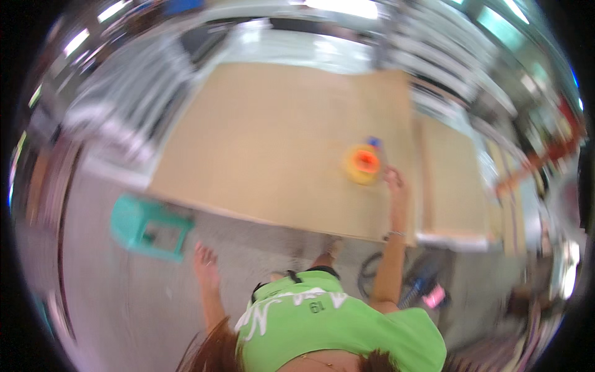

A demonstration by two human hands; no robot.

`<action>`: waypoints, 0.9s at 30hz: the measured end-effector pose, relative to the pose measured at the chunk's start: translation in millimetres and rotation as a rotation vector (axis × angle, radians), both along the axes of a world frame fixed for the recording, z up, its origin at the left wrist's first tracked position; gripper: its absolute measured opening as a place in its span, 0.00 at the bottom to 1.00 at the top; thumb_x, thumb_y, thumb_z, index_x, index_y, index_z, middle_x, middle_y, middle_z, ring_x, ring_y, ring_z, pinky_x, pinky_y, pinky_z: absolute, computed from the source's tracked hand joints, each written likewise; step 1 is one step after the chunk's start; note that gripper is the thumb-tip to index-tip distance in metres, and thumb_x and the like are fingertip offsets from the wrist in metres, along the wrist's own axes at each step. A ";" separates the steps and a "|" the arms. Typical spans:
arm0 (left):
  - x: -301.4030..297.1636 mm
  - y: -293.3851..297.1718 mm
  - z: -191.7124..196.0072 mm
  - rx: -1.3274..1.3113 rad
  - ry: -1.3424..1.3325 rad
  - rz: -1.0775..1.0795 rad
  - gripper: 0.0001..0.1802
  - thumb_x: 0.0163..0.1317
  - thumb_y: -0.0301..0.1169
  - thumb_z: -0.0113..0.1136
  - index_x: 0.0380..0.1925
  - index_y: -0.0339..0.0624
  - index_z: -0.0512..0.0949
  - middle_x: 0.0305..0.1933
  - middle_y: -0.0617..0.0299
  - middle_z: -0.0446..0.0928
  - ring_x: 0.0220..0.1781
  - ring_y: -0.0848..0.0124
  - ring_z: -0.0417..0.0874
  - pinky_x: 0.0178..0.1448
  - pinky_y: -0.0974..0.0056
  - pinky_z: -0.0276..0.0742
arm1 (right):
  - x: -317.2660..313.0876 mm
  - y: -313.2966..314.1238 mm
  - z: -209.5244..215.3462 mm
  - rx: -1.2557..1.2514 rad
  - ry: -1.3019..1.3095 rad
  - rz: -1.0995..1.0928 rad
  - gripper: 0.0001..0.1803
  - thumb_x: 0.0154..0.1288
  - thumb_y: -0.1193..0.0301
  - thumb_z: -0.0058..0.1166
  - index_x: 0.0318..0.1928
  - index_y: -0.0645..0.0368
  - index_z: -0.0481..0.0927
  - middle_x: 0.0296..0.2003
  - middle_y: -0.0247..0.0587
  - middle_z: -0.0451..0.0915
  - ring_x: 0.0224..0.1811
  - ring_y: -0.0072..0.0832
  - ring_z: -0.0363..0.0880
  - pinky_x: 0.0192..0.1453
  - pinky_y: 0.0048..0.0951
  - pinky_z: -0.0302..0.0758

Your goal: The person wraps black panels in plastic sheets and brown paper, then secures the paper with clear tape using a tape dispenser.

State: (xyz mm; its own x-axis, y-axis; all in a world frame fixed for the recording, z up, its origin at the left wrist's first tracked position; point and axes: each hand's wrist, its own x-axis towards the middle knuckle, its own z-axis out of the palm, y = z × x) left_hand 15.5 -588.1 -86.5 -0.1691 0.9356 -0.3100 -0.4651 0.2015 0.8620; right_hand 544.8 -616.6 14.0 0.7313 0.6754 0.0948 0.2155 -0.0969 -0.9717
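The whole picture is motion-blurred. My right hand (pixel 394 181) reaches out over the right part of a light wooden tabletop (pixel 266 142). Its fingertips are just right of a round yellow thing with an orange centre (pixel 363 163), close to it or barely touching, and nothing is in the hand. A small blue thing (pixel 373 142) stands right behind the yellow one. My left hand (pixel 206 259) hangs low beside my body over the grey floor, fingers apart and holding nothing. My green shirt (pixel 328 322) fills the lower middle.
A teal plastic stool (pixel 149 229) stands on the floor at the table's front left. A second wooden top (pixel 452 186) adjoins on the right. A black cable loop (pixel 370 273) and a pink thing (pixel 434 296) lie under the table edge. Blurred racks line the left and back.
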 end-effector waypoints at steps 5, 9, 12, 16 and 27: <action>-45.8 -22.4 12.8 -0.129 -0.134 0.211 0.18 0.67 0.39 0.53 0.56 0.55 0.73 0.43 0.72 0.72 0.48 0.75 0.73 0.54 0.65 0.69 | -109.1 101.9 28.0 0.007 0.094 0.536 0.20 0.70 0.59 0.49 0.53 0.59 0.77 0.44 0.35 0.79 0.47 0.23 0.78 0.56 0.27 0.70; -116.7 -18.5 16.5 -0.154 -0.115 0.341 0.18 0.66 0.40 0.54 0.55 0.55 0.74 0.44 0.72 0.72 0.48 0.75 0.73 0.54 0.65 0.70 | -229.5 184.0 60.3 0.039 0.125 0.903 0.19 0.70 0.60 0.50 0.53 0.59 0.77 0.44 0.35 0.79 0.47 0.24 0.78 0.56 0.28 0.71; -141.8 -9.3 20.5 -0.115 -0.075 0.401 0.17 0.67 0.41 0.52 0.54 0.55 0.74 0.44 0.72 0.73 0.47 0.76 0.73 0.52 0.65 0.69 | -275.8 243.3 83.6 0.080 0.233 1.108 0.19 0.70 0.60 0.50 0.53 0.58 0.76 0.45 0.36 0.79 0.47 0.25 0.78 0.56 0.29 0.71; -181.0 47.1 43.6 -0.052 -0.002 0.447 0.16 0.68 0.40 0.51 0.54 0.53 0.75 0.45 0.71 0.73 0.46 0.75 0.74 0.52 0.66 0.70 | -340.2 332.6 114.3 0.193 0.406 1.258 0.19 0.69 0.61 0.51 0.54 0.59 0.75 0.44 0.36 0.78 0.46 0.25 0.78 0.55 0.28 0.73; -223.3 209.4 142.8 0.045 0.159 0.361 0.17 0.70 0.41 0.49 0.53 0.47 0.74 0.44 0.69 0.73 0.47 0.77 0.74 0.53 0.67 0.69 | -498.4 590.1 136.8 0.089 1.151 1.115 0.29 0.61 0.62 0.63 0.55 0.68 0.69 0.49 0.52 0.70 0.57 0.46 0.69 0.62 0.41 0.72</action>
